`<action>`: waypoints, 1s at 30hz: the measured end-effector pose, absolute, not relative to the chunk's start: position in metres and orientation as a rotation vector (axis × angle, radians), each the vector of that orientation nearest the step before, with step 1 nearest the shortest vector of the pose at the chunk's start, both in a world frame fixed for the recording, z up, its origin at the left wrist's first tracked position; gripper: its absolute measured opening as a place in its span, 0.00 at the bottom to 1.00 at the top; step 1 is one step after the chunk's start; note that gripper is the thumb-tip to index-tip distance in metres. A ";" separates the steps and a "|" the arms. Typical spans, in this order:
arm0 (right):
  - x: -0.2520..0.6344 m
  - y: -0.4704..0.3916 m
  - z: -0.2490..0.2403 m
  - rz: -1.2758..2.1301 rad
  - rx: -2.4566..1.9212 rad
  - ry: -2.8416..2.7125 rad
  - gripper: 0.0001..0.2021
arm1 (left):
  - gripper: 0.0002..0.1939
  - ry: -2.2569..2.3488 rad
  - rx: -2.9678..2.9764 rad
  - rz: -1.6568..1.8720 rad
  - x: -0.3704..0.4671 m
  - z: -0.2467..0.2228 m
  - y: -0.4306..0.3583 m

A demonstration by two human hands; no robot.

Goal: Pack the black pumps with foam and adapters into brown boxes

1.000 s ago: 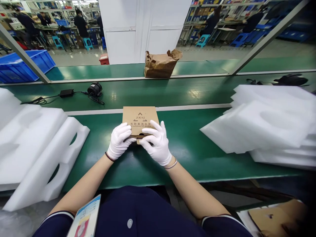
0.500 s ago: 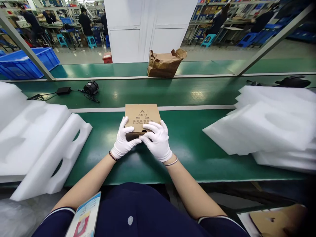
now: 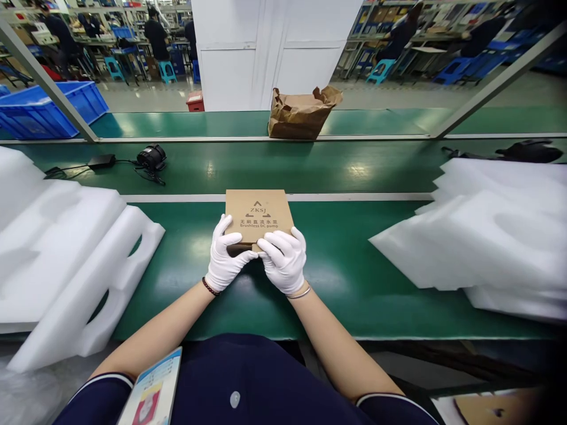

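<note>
A brown cardboard box (image 3: pixel 258 208), printed "ZKSJ" and "Brushless DC pump", lies on the green work surface in front of me. My left hand (image 3: pixel 225 254), in a white glove, grips its near left corner, the thumb along the front edge. My right hand (image 3: pixel 283 258), gloved too, has its fingers curled over the near right corner and front flap. Both thumbs meet near the middle of the front side. A dark gap shows under the lid at the front left. The box's contents are hidden.
White foam sheets with cut-outs (image 3: pixel 84 248) are stacked at the left, more white sheets (image 3: pixel 496 230) at the right. Behind are a black pump-like device with cable (image 3: pixel 152 157), a crumpled paper bag (image 3: pixel 303 115) and a blue crate (image 3: pixel 48 109). People sit working in the background.
At the box front, the dark opening has narrowed as my right fingers press the flap down and in. The lettering on the lid is less covered now. The view has shifted slightly.
</note>
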State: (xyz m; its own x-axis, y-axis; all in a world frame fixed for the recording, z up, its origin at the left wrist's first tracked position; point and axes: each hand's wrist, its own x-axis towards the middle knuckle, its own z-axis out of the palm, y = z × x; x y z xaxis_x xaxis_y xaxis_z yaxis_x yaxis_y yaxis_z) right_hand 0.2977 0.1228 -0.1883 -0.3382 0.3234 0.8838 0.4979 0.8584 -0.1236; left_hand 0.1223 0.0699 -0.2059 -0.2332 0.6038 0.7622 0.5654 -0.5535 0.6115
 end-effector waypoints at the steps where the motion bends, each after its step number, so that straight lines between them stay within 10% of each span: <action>1: 0.298 0.123 -0.189 -0.183 -0.599 -1.955 0.12 | 0.26 1.476 1.936 1.963 0.123 -0.206 0.071; 30: 0.304 0.126 -0.199 -0.259 -0.577 -1.918 0.08 | 0.08 1.868 2.226 1.649 0.147 -0.171 0.054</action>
State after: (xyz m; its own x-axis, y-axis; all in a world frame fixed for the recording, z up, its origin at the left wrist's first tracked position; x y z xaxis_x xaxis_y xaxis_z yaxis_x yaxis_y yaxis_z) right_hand 0.3039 0.1262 -0.1993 -0.3164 0.2734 0.9084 0.5049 0.8592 -0.0827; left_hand 0.1469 0.0536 -0.1712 -0.1012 0.6398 0.7618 0.8354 -0.3612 0.4143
